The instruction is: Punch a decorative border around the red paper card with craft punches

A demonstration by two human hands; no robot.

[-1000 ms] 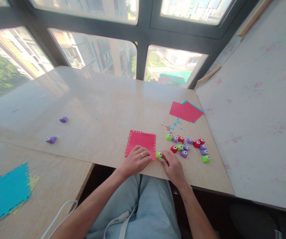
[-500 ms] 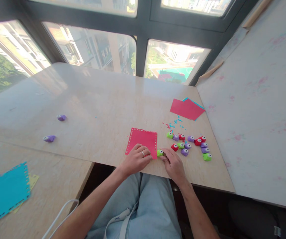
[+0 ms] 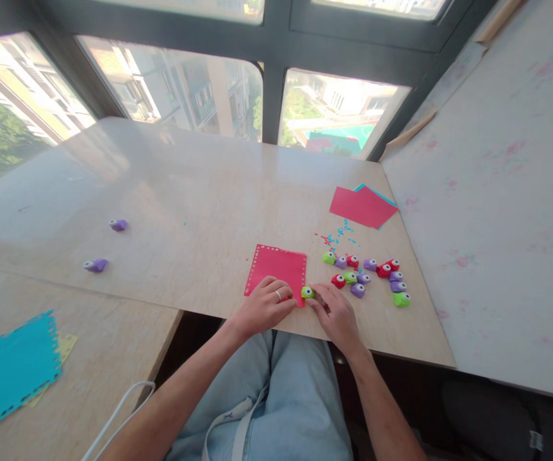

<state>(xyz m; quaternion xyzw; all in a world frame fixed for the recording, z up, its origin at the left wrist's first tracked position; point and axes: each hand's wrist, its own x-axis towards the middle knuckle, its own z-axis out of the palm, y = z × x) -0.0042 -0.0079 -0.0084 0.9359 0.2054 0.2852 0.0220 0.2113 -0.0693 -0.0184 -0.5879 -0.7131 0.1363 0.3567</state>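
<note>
A red sheet of paper [image 3: 277, 267] lies on the table with small holes punched along its left, top and right edges. My left hand [image 3: 267, 303], a ring on one finger, rests over the sheet's lower part with curled fingers gripping it near the lower right corner. Between the thumb and fingers of my right hand [image 3: 336, 314] is a small green paper punch [image 3: 307, 292], set against the sheet's right edge just below the row of holes. More punches in green, purple and red stand to the right, among them a red punch [image 3: 338, 281] close to my right hand.
Red and blue paper scraps [image 3: 338, 237] lie beyond the punches, below a stack of red and blue sheets [image 3: 363, 206]. Two purple punches [image 3: 96, 265] sit far left. A punched blue sheet [image 3: 11, 371] covers part of a yellow one. A window and wall bound the table.
My right hand has brought the green punch slightly left, onto the red sheet's edge. My left hand keeps its place on the sheet. The view has shifted a little.
</note>
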